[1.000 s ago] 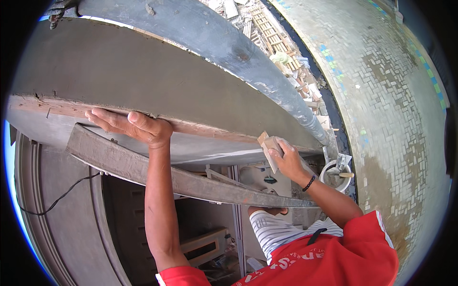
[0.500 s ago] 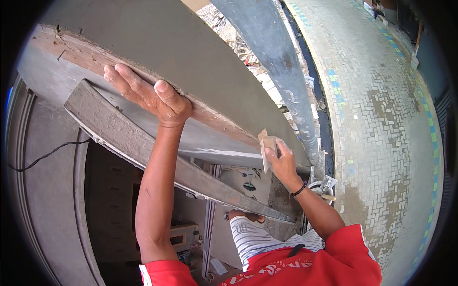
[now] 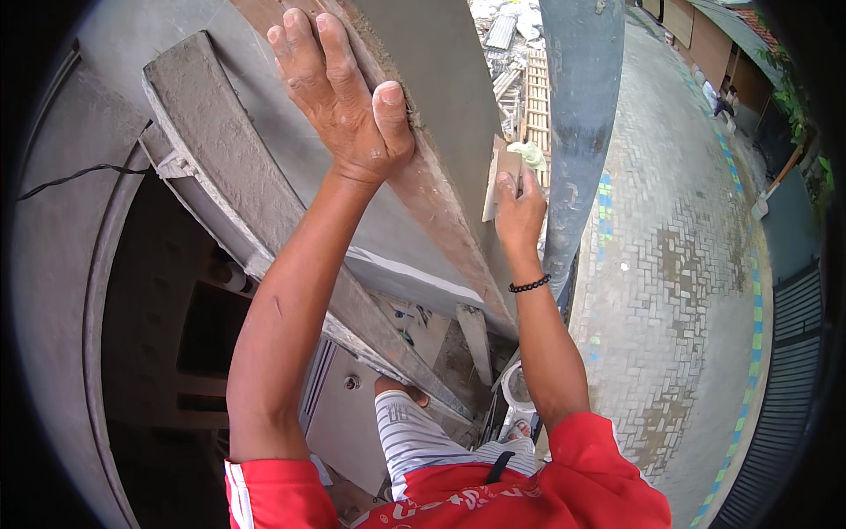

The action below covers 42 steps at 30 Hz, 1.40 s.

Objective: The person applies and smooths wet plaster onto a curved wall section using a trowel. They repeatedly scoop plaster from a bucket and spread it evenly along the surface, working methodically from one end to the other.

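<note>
My left hand [image 3: 345, 119] is pressed against a long wooden board [image 3: 445, 203], fingers stretched out and thumb apart. The board lies along the edge of a grey plastered surface [image 3: 449, 79]. Farther right, my right hand [image 3: 520, 216] grips a small flat plastering float [image 3: 491, 189] with a brown block-like handle. The float's thin face stands against the side of the plastered surface. My fingers partly hide its handle.
A rough concrete ledge [image 3: 225, 132] runs below my left arm. Beyond my right hand rises a thick grey pipe [image 3: 582, 115]. Down below are a white bucket [image 3: 515, 388], a paved lane [image 3: 652, 353] and a bamboo ladder [image 3: 536, 97]. A black cable [image 3: 79, 176] hangs at left.
My view has swung to the right. My right hand has moved forward with the float, up along the plastered surface's side. My left hand stays flat on the board.
</note>
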Available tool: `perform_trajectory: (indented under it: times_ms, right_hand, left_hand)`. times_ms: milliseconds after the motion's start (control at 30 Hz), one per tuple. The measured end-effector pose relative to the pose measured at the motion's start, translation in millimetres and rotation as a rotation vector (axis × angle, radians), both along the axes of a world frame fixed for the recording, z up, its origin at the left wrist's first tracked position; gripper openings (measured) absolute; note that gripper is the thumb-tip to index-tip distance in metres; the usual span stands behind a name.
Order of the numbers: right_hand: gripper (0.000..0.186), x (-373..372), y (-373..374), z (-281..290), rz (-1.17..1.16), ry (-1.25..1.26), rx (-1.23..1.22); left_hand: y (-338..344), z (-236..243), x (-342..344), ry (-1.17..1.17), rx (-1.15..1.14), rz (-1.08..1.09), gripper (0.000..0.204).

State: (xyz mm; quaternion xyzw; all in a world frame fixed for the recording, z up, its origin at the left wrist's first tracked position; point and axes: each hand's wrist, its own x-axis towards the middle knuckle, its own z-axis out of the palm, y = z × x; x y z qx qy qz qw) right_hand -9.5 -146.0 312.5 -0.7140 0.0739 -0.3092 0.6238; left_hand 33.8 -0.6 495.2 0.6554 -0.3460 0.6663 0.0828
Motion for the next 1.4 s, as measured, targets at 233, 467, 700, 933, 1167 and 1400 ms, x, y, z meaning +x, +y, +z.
perform_trajectory:
  times_ms: [233,467,700,933,1167,1400]
  right_hand:
    - [0.049,-58,12,-104,0.150,0.246,-0.041]
    - [0.041,-131,11,-207,0.200,0.362,0.268]
    - [0.046,-31,-7,-110,0.074,0.189,0.154]
    - [0.042,-111,21,-213,0.166,0.358,0.035]
    - [0.041,-74,-1,-196,0.025,0.318,0.245]
    - [0.048,-53,17,-201,0.079,0.350,0.190]
  left_hand:
    - [19,3,17,-0.175,0.097,0.155,0.081]
    - [-5,3,-8,0.000,0.060,0.015,0.071]
    - [-1,0,-5,0.014,0.055,0.039,0.073]
    - [-3,1,-8,0.053,0.050,0.057,0.074]
    - [-3,2,-13,0.108,0.081,0.119,0.077]
    - [-10,1,-19,0.159,0.053,0.137,0.081]
